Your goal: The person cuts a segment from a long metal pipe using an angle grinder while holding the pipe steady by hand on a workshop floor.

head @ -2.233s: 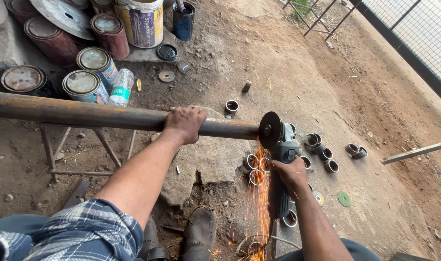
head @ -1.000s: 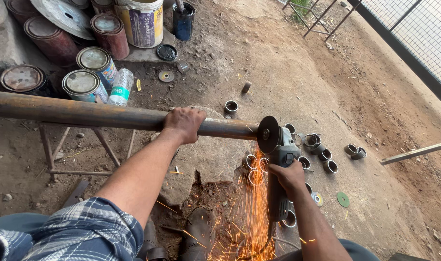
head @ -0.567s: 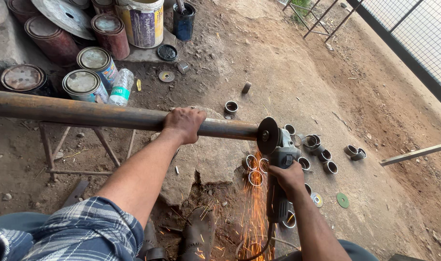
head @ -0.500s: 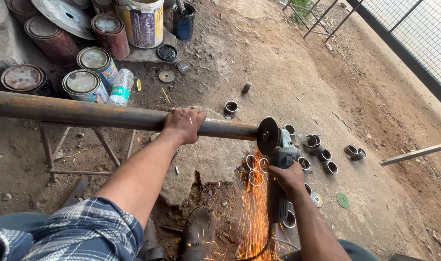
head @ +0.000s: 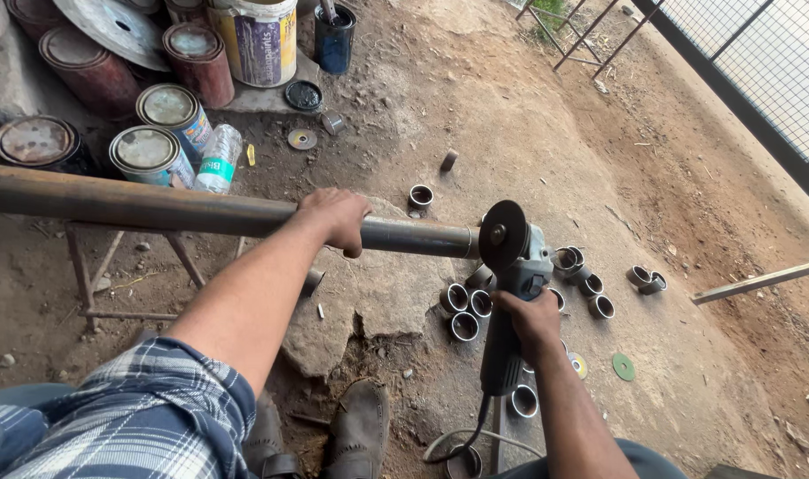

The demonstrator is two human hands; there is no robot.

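Left hand clasps the pipe lying level across a stand; right hand grips the grinder — disc at the pipe's end — above cut rings.

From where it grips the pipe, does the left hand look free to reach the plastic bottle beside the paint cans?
Probably yes. The left hand rests on top of the pipe, and the plastic bottle lies just beyond it on the ground with nothing between; only the pipe must be released first.
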